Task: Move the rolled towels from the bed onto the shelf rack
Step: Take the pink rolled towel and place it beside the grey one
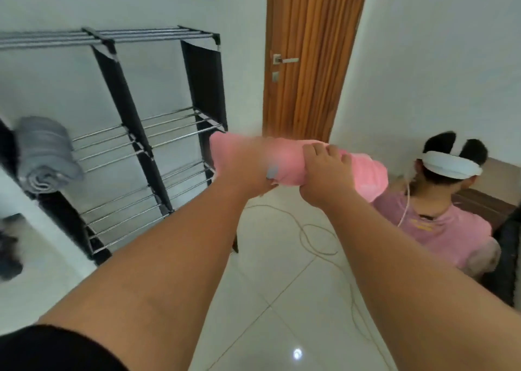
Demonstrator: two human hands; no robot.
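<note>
Pink towel (293,159) is up in the air in the head view. You're holding it crosswise just right of the shelf rack (174,122), and it's not on any rung yet. Your right hand (324,178) has its fingers curled over the top of the roll, and your left hand (245,170) grips it from underneath, though that one's blurry. A grey towel (45,156) sits on the rack's left side. Heads up, the roll's right end looks saggy, so it could unravel if you loosen your grip. The shelves are only bars, so a sloppy set-down might slip between them. There's also a cable (310,235) on the floor and a seated person (439,218) close by.
</note>
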